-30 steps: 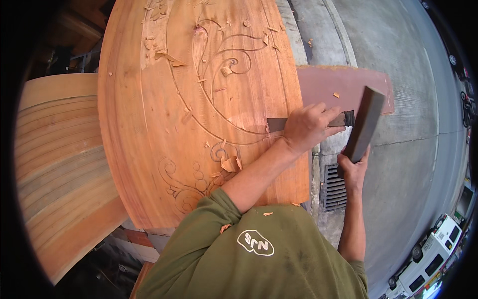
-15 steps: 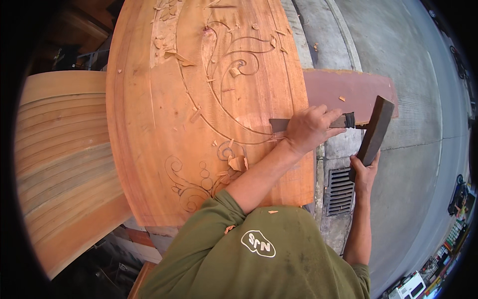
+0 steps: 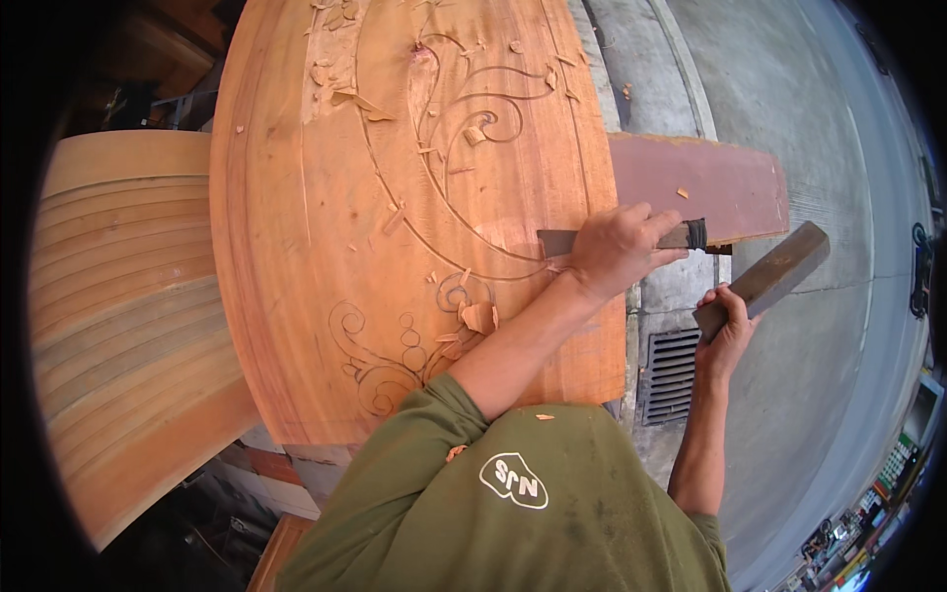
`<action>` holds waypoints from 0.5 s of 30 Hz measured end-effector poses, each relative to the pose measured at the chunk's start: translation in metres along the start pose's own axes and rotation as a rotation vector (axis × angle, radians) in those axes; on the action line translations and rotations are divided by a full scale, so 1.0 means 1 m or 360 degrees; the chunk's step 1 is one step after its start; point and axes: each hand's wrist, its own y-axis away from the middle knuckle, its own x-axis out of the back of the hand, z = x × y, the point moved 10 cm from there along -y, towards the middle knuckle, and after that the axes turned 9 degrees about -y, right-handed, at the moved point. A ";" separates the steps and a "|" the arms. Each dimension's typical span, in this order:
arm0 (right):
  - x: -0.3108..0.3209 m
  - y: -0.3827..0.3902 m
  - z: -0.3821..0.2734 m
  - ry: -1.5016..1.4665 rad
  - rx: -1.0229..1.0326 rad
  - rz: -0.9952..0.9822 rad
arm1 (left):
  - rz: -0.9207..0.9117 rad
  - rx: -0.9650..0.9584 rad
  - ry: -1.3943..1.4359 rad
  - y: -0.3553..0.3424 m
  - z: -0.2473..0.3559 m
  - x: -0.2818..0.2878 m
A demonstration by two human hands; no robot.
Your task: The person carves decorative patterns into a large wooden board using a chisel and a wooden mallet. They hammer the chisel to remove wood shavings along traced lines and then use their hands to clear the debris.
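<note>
My left hand (image 3: 617, 245) is wrapped round a wide chisel (image 3: 558, 244) near the right edge of a carved wooden panel (image 3: 281, 247). The blade points left and lies low over the wood, at the lower end of a long curved groove. Black binding circles the butt of its wooden handle, which sticks out past the panel. In my right hand (image 3: 728, 321) is a dark wooden block mallet (image 3: 779, 271), gripped at its near end and tilted up to the right. A gap separates the mallet from the chisel's handle. Scrolls and leaf outlines mark the panel.
Wood shavings (image 3: 480, 316) lie scattered over the panel. A reddish-brown board (image 3: 700, 183) juts out from under its right side. At the left are ribbed wooden boards (image 3: 133, 296). A metal drain grate (image 3: 671, 377) is set in the concrete floor (image 3: 809, 395).
The mallet has swung away from the chisel's butt to the right and tipped over from nearly upright. My left hand and the chisel keep almost the same place on the panel.
</note>
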 end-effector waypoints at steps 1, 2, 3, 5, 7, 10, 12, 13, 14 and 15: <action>-0.012 0.016 0.016 0.0384 -0.0075 -0.0306 | -0.0008 0.0004 -0.0019 0.001 0.000 0.001; -0.006 0.024 0.025 0.0601 -0.0062 -0.0432 | -0.0015 0.0001 -0.0026 -0.001 0.002 0.001; -0.003 0.029 0.033 0.0818 -0.0057 -0.0566 | -0.0018 0.0016 -0.0030 -0.001 0.001 0.003; 0.017 0.012 0.017 0.1010 -0.0010 -0.0517 | -0.0034 0.0048 -0.0030 0.001 -0.001 0.003; 0.034 -0.005 0.003 0.0667 -0.0017 -0.0261 | -0.0023 0.0034 -0.0003 -0.001 -0.001 0.005; 0.017 -0.001 -0.001 0.0131 0.0009 0.0063 | -0.0006 0.0007 -0.0007 0.001 -0.001 0.004; -0.006 0.018 0.025 0.0381 -0.0134 -0.0205 | -0.0015 0.0006 -0.0013 0.000 -0.005 0.005; -0.027 0.040 0.033 0.0943 -0.0153 -0.0587 | -0.0032 0.0015 -0.0004 0.000 -0.007 0.006; -0.016 0.038 0.033 0.0940 -0.0160 -0.0586 | -0.0055 0.0025 0.0001 0.001 -0.008 0.009; 0.000 0.026 0.032 0.0938 -0.0160 -0.0591 | -0.0039 -0.0004 0.0002 0.001 -0.005 0.010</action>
